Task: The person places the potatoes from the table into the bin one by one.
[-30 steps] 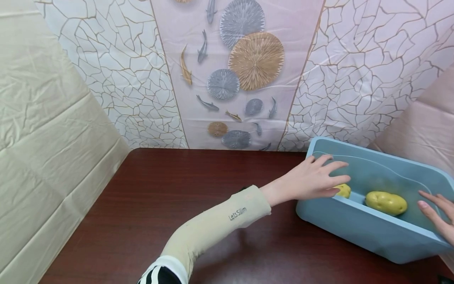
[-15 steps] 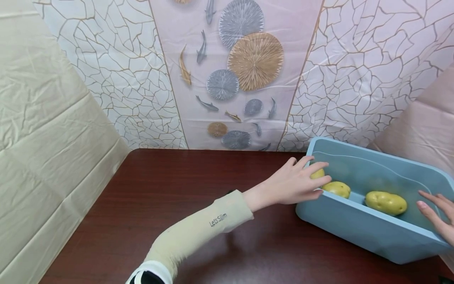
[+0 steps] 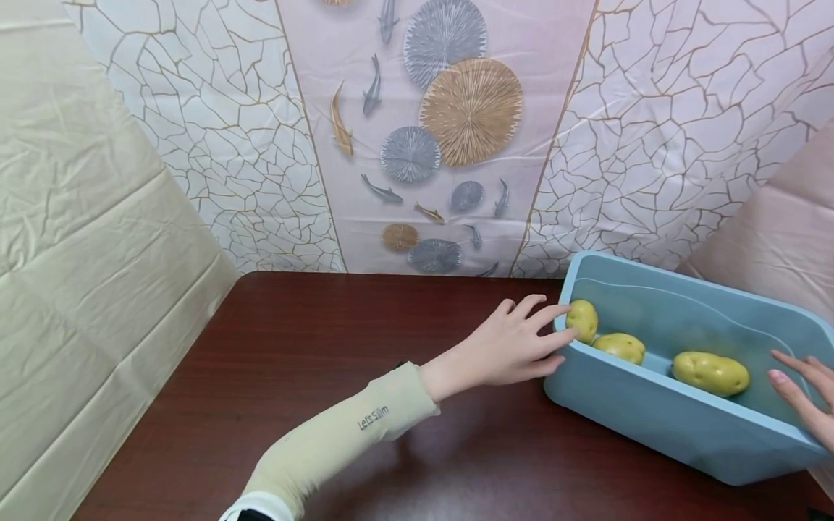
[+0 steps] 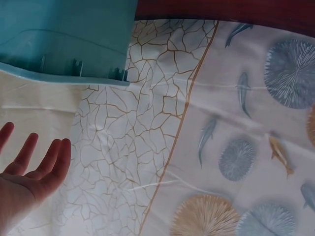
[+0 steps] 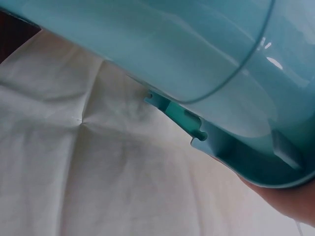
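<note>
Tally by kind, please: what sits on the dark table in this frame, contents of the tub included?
Potatoes: 3, at and, all inside the tub.
Blue plastic tub: 1.
Total: 4 things.

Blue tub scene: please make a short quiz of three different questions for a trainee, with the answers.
1. How many potatoes lie in the blue tub?
2. True or false: the left hand grips a potato.
3. Where is the right hand? A) flat on the table B) at the tub's right end C) on the wall

Key: 1) Three: small potato, middle potato, big potato. 2) False; its fingers are straight, at the tub's left rim. 3) B.
</note>
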{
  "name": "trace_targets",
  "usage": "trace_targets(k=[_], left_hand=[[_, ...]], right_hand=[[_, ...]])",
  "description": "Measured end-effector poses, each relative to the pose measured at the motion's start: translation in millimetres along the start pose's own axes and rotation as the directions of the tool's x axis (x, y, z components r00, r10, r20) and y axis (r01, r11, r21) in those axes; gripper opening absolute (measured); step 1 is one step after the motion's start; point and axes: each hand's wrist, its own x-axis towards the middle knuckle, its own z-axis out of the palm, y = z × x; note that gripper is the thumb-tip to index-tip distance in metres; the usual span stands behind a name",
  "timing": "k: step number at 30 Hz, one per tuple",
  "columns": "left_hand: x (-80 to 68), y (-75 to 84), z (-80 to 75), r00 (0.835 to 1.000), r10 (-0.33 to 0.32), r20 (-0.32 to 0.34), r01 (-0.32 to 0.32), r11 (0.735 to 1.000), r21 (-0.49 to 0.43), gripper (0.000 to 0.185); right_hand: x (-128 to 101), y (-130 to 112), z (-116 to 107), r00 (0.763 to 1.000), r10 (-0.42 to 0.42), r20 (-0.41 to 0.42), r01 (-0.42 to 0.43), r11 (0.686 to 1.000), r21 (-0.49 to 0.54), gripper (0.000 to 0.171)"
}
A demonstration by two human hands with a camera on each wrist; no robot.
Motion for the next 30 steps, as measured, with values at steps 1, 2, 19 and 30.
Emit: trace_targets(k=[1, 2, 19, 30], left_hand=[[-2.4, 0.4, 0.4, 1.0, -0.004, 0.005, 0.004, 1.0, -0.001, 0.029], [-4.9, 0.9, 0.7, 1.0, -0.007, 0.011, 0.008, 1.0, -0.004, 0.029], [-39.6, 5.6, 3.7, 0.996, -0.072, 0.058, 0.074, 0.997, -0.029, 0.032], [-58.0, 6.2, 3.9, 0.991, -0.123, 0.056, 0.127, 0.989, -0.074, 0.033]], right_hand=[[0, 0, 0, 1.0, 0.001, 0.0, -0.001, 1.0, -0.002, 0.064], [-1, -1, 0, 1.0, -0.001, -0.003, 0.001, 1.0, 0.001, 0.064], [-2, 4, 1, 0.998, -0.047, -0.031, 0.049, 0.998, 0.039, 0.058], [-1, 5, 3, 0.999, -0.041, -0.035, 0.042, 0.999, 0.02, 0.06]])
